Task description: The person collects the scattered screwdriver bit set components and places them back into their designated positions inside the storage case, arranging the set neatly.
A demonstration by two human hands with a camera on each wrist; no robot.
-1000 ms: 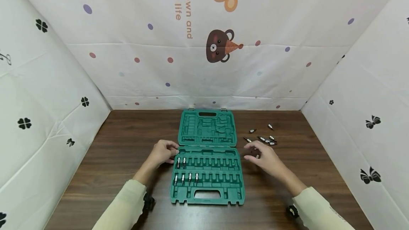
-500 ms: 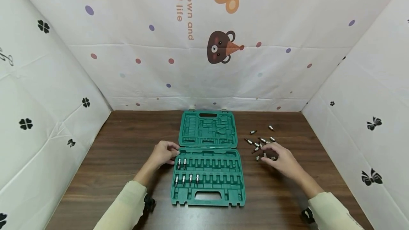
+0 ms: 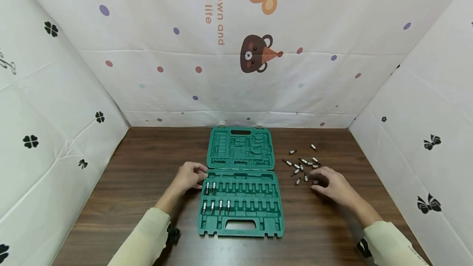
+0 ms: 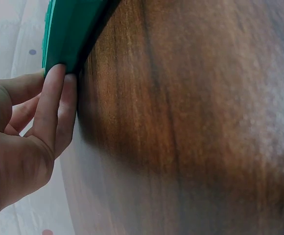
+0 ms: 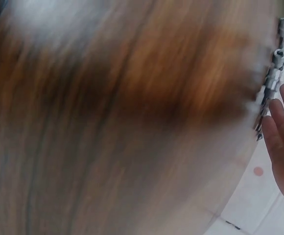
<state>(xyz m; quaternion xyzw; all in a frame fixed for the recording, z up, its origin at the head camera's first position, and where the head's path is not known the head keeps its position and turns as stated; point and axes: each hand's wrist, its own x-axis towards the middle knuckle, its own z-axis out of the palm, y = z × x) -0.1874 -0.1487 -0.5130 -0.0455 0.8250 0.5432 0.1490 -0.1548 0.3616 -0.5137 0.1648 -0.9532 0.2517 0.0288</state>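
Note:
A green socket case (image 3: 240, 194) lies unfolded on the wooden table. Several bit sockets (image 3: 220, 205) stand in its left-hand slots. At the case's upper left corner, my left hand (image 3: 189, 177) holds the edge; in the left wrist view its fingertips (image 4: 57, 73) meet the green side wall (image 4: 73, 39). My right hand (image 3: 332, 186) is right of the case over loose bit sockets (image 3: 297, 166). Its thumb and fingers are spread around one bit socket (image 3: 315, 182), partly hidden. In the right wrist view the fingers (image 5: 279, 122) look fairly straight beside the row of sockets (image 5: 273, 76).
Single bit sockets lie farther back, one (image 3: 313, 147) at the right and one (image 3: 292, 152) nearer the lid (image 3: 240, 149). The wooden table (image 3: 155, 151) meets white patterned cloth (image 3: 221, 81) at the back and both sides.
My right hand has moved right, away from the case, and has lowered around a socket at the near edge of the scattered group. The left hand has stayed at the case corner.

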